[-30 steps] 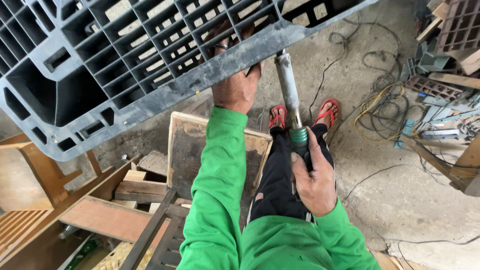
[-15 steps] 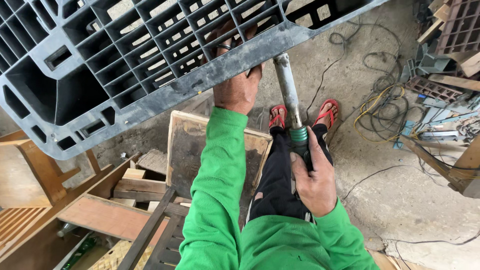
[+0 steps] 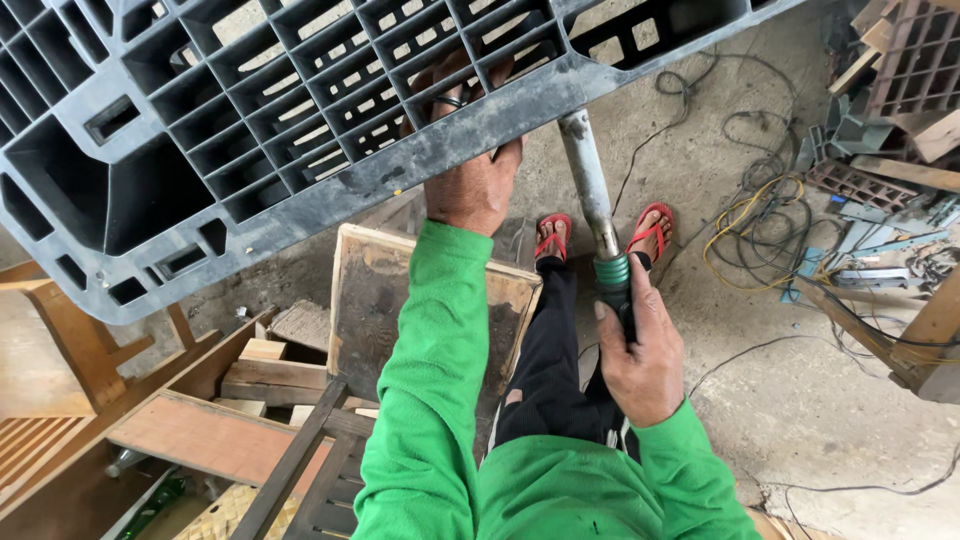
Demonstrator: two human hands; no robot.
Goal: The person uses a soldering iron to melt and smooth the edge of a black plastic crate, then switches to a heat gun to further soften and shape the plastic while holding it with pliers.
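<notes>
Raised at a tilt above my red sandals [image 3: 650,232], the grey plastic pallet [image 3: 250,130] hangs from my left hand [image 3: 475,180], fingers hooked through its grid, while my right hand [image 3: 640,350] grips what looks like a heat gun [image 3: 597,215], its metal nozzle touching the pallet's edge.

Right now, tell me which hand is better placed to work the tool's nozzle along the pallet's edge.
Right. The right hand grips the tool, its nozzle at the grey pallet; the left hand holds that pallet.
</notes>
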